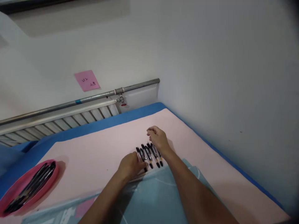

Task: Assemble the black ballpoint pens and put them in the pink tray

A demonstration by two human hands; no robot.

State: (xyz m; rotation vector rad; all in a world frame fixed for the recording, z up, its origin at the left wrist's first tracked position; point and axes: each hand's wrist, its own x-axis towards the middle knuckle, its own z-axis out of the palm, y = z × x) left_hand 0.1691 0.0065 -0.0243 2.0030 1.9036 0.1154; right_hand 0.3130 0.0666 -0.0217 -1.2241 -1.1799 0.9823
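Several black-and-clear pens (153, 152) lie side by side in a slanted row on the pink sheet, just beyond the edge of a pale blue-green cloth. My left hand (132, 165) rests at the row's left end, its fingers against the leftmost pen (140, 154) and its thumb across that pen's lower part. Over the right end of the row hovers my right hand (158, 138), fingers loosely curled and thumb a little apart from them. Nothing shows between those fingers. Its wrist partly hides the rightmost pen.
A pink oval basket (52, 183) at lower left holds several more pens. The blue-green cloth (154, 193) lies nearest me. Behind the blue-edged table (149, 109) are a radiator (77, 119) and a metal pipe (140, 85). A wall (221, 93) borders the right side.
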